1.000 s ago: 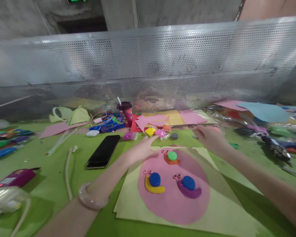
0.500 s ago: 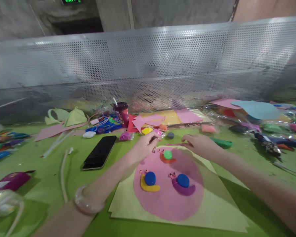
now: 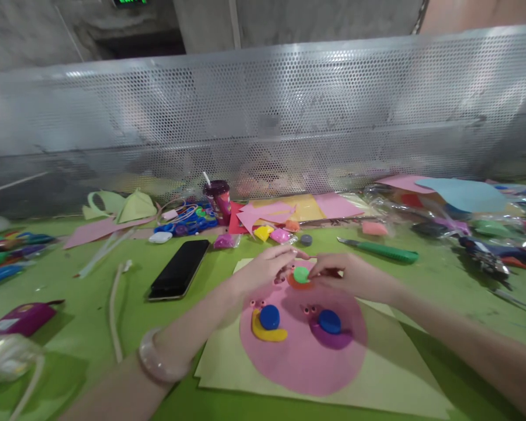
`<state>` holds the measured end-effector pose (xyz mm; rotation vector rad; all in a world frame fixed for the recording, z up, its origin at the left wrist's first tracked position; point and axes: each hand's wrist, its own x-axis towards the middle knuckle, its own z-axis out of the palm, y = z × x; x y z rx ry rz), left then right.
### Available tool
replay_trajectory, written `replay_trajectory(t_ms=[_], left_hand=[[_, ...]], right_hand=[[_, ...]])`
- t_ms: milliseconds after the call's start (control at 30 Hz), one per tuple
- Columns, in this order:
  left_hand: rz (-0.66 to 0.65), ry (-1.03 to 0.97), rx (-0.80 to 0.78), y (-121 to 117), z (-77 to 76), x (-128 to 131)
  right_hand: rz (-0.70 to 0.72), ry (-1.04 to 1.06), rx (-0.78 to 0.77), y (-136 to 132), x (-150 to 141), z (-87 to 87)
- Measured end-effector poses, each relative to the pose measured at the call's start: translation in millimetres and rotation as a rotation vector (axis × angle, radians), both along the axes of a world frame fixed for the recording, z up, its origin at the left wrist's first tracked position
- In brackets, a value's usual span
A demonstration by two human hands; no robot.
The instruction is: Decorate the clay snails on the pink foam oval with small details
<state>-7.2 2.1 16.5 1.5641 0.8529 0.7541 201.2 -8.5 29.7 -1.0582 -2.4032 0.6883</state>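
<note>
The small orange snail [image 3: 298,286], prob. clay, w/ a green cap [image 3: 301,274] on its back, sat b/w the two hands, nr the far side of the pink circle [image 3: 302,371]. The left hand [image 3: 268,268] was just left of it, fingers bent & low over the paper; couldn't tell if they held anything. The right hand [image 3: 346,275] was on the other side, thumb & finger close together at the cap's edge. They looked to be touching, but couldn't tell if they had a real pinch on it.

The snail was prob. light, soft & a bit sticky, so a hard squeeze would've squashed it. The cap looked stiff & smooth, so it could've slid if shoved sideways. Best hold was the cap's rim, w/ a soft pinch (the tiny eye-like bits [image 3: 280,279] under the left hand looked easiest to knock off). The circle looked thin & bendy, best held flat by its edge.

Closer in than the hands sat a yellow snail [image 3: 268,335] & a purple snail [image 3: 332,340]. A green cutter [image 3: 390,251] lay just past the right hand, so mind its tip.
</note>
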Motion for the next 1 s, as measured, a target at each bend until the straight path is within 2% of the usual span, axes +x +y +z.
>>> replay_trajectory(t_ms=[100,200,300,633,833,1000], left_hand=[[-0.074,-0.118,-0.094,-0.8,-0.1,3.0],[-0.097,-0.076,-0.014,-5.1,1.2,5.1],[-0.141,-0.033,0.049,-8.0,0.1,6.3],[-0.086,-0.082,0.005,-9.6,-1.9,10.6],[-0.074,-0.118,-0.054,-11.8,-5.1,12.4],[-0.091,-0.142,-0.031,-7.3,-9.0,13.1]], right_hand=[[-0.169,0.124,0.163,-1.7,-2.4,1.0],[-0.183,0.208,0.319,-4.5,-4.1,1.9],[-0.160,0.255,0.398,-6.6,-5.4,1.6],[-0.120,0.239,0.423,-7.3,-5.9,1.2],[-0.110,0.246,0.499,-9.3,-7.7,-5.6],[-0.091,0.268,0.499,-7.4,-7.8,-10.9]])
